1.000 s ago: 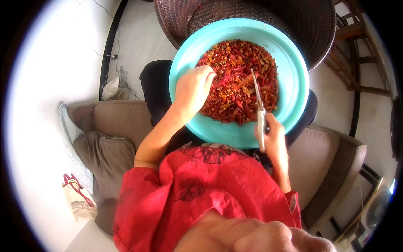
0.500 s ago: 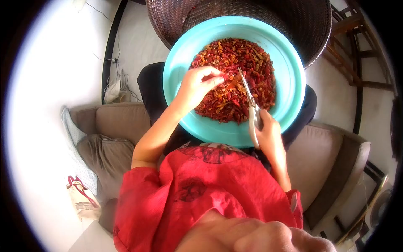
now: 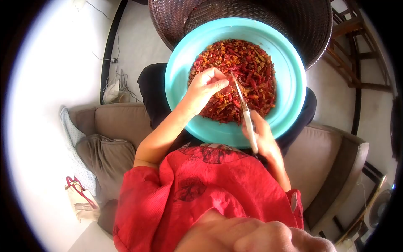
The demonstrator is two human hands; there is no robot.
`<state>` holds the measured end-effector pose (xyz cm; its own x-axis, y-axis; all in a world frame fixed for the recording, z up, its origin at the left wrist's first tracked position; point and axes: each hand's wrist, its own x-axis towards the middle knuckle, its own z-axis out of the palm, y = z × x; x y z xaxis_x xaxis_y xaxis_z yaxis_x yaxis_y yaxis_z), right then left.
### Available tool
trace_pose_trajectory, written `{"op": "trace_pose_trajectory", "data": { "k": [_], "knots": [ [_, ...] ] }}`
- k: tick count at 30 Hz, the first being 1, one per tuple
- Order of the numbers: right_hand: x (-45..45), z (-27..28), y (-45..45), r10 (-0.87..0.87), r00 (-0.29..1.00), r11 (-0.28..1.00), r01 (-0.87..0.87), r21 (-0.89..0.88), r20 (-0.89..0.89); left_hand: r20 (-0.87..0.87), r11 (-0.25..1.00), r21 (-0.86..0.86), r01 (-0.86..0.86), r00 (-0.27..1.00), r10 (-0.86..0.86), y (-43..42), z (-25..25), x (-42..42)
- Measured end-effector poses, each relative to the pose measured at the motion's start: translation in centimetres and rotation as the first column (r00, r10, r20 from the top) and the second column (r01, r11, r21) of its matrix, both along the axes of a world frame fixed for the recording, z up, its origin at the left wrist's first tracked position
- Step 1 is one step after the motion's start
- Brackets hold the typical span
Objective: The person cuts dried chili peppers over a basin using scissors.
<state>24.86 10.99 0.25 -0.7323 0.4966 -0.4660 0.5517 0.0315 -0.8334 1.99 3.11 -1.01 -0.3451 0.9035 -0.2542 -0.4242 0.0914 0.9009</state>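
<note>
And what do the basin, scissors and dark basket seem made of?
Basin: probably plastic, smooth, softly glossy, evenly turquoise. Scissors: the thin blades look like metal, greyish with a shine; the pale handles may be plastic. Basket: woven strips, dark brown and slightly glossy, perhaps rattan or plastic imitation.

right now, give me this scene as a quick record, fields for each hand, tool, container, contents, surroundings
left hand: over the basin, thumb and forefinger close together; whether they grip a piece is unclear
right hand: holding scissors
tool: scissors, blades pointing away from the person, tips near the left hand
container: round turquoise basin, at the person's lap
contents: many small red and orange pieces, apparently dried chillies
surroundings: dark woven basket beyond the basin; sofa on both sides
</note>
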Motion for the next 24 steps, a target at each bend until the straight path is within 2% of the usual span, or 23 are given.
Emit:
{"op": "trace_pose_trajectory", "data": {
  "k": [1,3,5,7,8,10,13,15,16,19,21,24],
  "knots": [
    [0.2,-0.4,0.1,0.027,0.998,0.997,-0.03,-0.064,-0.054,0.001,1.0,0.002,-0.001,1.0,0.001,-0.1,0.0,0.0],
    [0.4,-0.7,0.3,0.047,0.997,0.995,-0.053,-0.086,-0.061,0.084,0.998,-0.043,-0.051,0.995,0.054,-0.2,0.0,0.0],
    [0.1,-0.3,0.3,0.067,0.996,0.991,-0.074,-0.111,-0.065,0.043,0.998,-0.057,-0.035,0.998,0.037,0.0,0.4,-0.1],
    [-0.7,1.1,0.2,0.046,0.996,0.993,-0.054,0.102,0.071,0.002,0.997,-0.073,-0.021,1.0,0.021,-0.1,0.3,-0.4],
    [-0.7,0.9,0.2,0.047,0.996,0.993,-0.055,0.101,0.073,-0.046,0.995,-0.09,0.031,0.998,-0.036,-0.3,0.0,-0.8],
    [-0.4,0.3,0.2,0.06,0.994,0.946,-0.085,0.312,0.088,-0.089,0.991,-0.109,0.083,0.992,-0.093,-0.5,-0.2,-1.1],
    [-0.5,0.5,0.2,0.056,0.993,0.935,-0.09,0.344,0.109,-0.148,0.984,-0.153,0.095,0.982,-0.118,-0.7,-0.1,-1.3],
    [-0.5,0.4,0.2,0.06,0.994,0.93,-0.087,0.356,0.087,0.007,0.982,-0.15,0.112,0.994,-0.112,-0.8,-0.1,-1.4],
    [-0.5,0.4,0.2,0.064,0.996,0.927,-0.082,0.367,0.063,0.01,0.982,-0.149,0.112,0.994,-0.112,-0.8,0.1,-1.3],
    [-0.7,0.7,0.4,0.065,0.996,0.934,-0.081,0.348,0.057,-0.015,0.98,-0.152,0.13,0.991,-0.134,-0.8,0.3,-1.2],
    [-1.1,1.0,0.6,0.065,0.993,0.937,-0.093,0.336,0.095,-0.136,0.977,-0.144,0.158,0.975,-0.178,-0.8,0.0,-1.6],
    [-1.6,1.6,0.9,0.078,0.989,0.943,-0.114,0.312,0.127,-0.141,0.976,-0.145,0.163,0.973,-0.183,-0.8,0.0,-1.5]
  ]
}}
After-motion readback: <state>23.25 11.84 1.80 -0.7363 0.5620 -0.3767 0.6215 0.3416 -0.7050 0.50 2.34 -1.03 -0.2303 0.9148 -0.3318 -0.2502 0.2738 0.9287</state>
